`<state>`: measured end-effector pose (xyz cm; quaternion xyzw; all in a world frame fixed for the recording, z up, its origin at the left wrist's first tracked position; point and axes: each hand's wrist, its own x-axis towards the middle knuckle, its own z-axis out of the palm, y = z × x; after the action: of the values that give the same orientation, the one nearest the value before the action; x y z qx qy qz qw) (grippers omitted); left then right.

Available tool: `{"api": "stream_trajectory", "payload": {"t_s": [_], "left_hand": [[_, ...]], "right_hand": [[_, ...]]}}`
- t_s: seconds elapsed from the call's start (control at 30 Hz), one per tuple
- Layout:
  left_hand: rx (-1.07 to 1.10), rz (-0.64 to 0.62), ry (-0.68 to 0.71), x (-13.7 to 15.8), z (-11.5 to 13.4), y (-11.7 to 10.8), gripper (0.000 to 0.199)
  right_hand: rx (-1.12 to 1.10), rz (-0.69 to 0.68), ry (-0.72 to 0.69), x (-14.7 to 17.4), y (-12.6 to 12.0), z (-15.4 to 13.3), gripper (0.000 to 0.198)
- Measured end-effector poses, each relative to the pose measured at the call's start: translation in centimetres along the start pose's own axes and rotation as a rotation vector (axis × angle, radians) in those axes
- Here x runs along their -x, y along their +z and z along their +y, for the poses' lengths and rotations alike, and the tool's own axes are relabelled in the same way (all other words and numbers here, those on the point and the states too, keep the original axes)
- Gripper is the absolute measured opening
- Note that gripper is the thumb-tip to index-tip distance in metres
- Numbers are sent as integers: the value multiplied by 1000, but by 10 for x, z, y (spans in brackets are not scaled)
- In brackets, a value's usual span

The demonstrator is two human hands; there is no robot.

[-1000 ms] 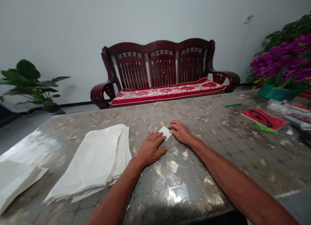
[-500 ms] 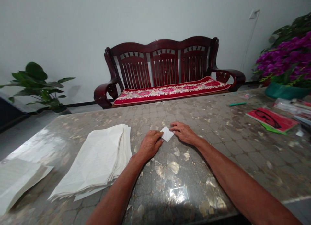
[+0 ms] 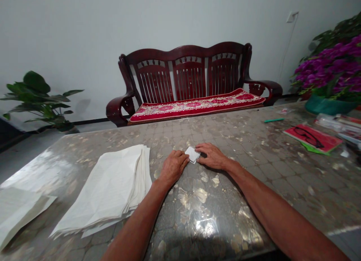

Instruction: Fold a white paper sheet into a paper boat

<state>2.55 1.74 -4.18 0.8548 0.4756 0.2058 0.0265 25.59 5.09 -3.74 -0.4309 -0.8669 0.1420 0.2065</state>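
A small folded square of white paper (image 3: 192, 154) lies on the patterned tabletop between my two hands. My left hand (image 3: 174, 165) holds its left corner, thumb and fingertips close together there. At the right corner is my right hand (image 3: 212, 156), with its thumb and forefinger on the paper's edge and a small gap between them. The paper's layers look slightly parted along the lower right edge. To the left of my left forearm lies a stack of white paper sheets (image 3: 109, 189).
Another creased sheet (image 3: 17, 212) lies at the table's left edge. On the right are a red book (image 3: 328, 137) with black glasses (image 3: 307, 136) on it, a green pen (image 3: 274, 120) and a pot of purple flowers (image 3: 327, 105). Behind the table stands a wooden bench (image 3: 188, 80).
My right thumb has come down to the paper's lower right edge, and its fingers have bent away from the thumb. The paper's layers have parted a little. The view has shifted slightly.
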Motion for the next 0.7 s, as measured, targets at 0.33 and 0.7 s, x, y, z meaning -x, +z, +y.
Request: {"api": "stream_trajectory", "payload": {"t_s": [0.33, 0.7], "left_hand": [[-27, 16, -29, -2, 5, 0, 33], [-85, 6, -72, -10, 13, 1, 28]], "right_hand": [[172, 30, 19, 2, 8, -12, 27], [149, 88, 22, -1, 15, -3, 22]]}}
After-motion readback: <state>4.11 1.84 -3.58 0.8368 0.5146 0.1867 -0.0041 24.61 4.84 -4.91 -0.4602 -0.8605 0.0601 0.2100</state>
